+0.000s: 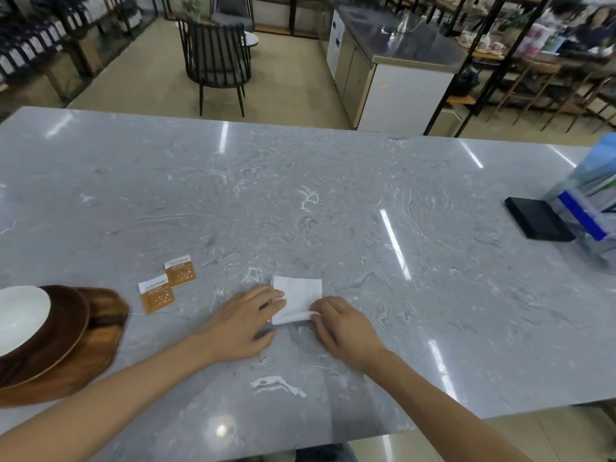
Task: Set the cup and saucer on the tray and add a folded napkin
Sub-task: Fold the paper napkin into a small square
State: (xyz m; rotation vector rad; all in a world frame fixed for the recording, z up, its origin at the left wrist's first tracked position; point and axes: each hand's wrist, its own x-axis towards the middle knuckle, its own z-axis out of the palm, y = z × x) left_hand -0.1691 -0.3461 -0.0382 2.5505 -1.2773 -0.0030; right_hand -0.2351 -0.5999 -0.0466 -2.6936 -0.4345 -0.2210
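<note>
Folding: napkin (297,299), white, flat on table (300,195), long axis near to far, slightly tilted.
L hand (245,323): flat, fingers spread, pressing napkin's left edge.
R hand (345,328): fingers curled, pinching near-right corner.
Tray (83,355): wood, far left, holds saucer (50,328) w/ white dish (20,315).
Packets (168,283): 2, orange, btw tray & napkin.

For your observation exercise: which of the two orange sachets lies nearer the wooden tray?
The nearer sachet, lower left of the pair; the other sachet lies farther from the wooden tray.
</note>
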